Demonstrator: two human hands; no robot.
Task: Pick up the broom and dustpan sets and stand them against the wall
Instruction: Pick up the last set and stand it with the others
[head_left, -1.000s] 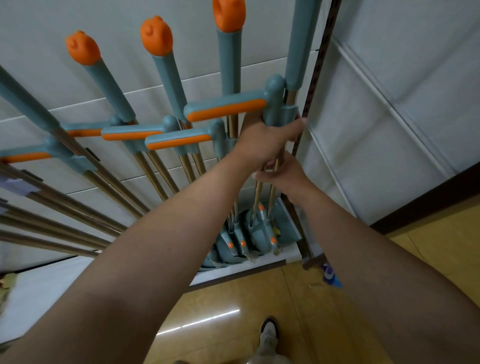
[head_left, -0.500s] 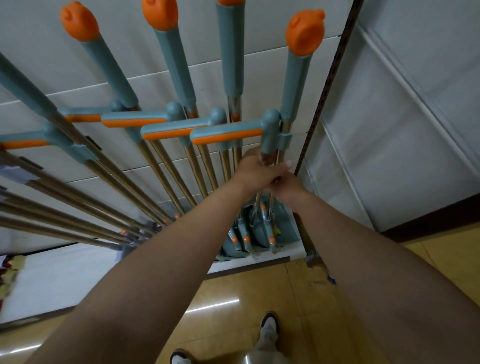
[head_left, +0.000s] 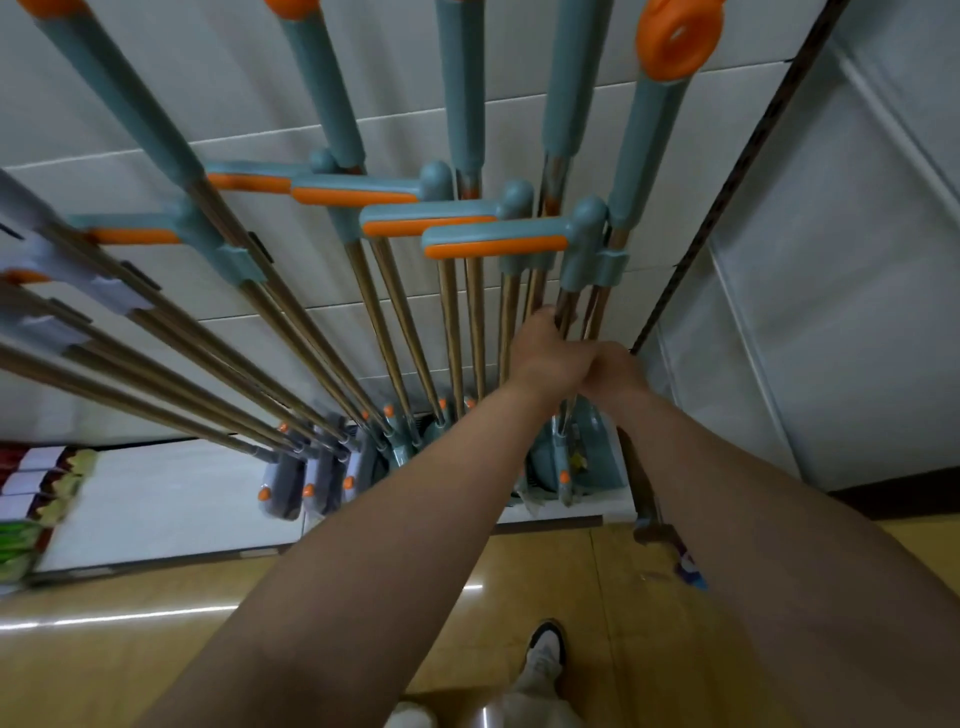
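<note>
Several teal and orange broom and dustpan sets lean upright in a row against the white wall (head_left: 571, 119). The rightmost set (head_left: 649, 135) has an orange cap at its top and a teal dustpan (head_left: 597, 457) at its foot on the low white ledge. My left hand (head_left: 545, 353) and my right hand (head_left: 618, 369) both grip this set's brown metal poles just below its teal and orange dustpan handle (head_left: 498, 241). The two hands touch each other.
A dark perforated shelf upright (head_left: 727, 182) runs right beside the held set. The low white ledge (head_left: 171, 499) carries packaged goods at the far left. Yellow wood floor (head_left: 130, 649) lies below, with my shoe (head_left: 545, 649) on it.
The rightmost set has come down until its orange cap shows. Both hands have slid down its poles, and my view has tilted lower.
</note>
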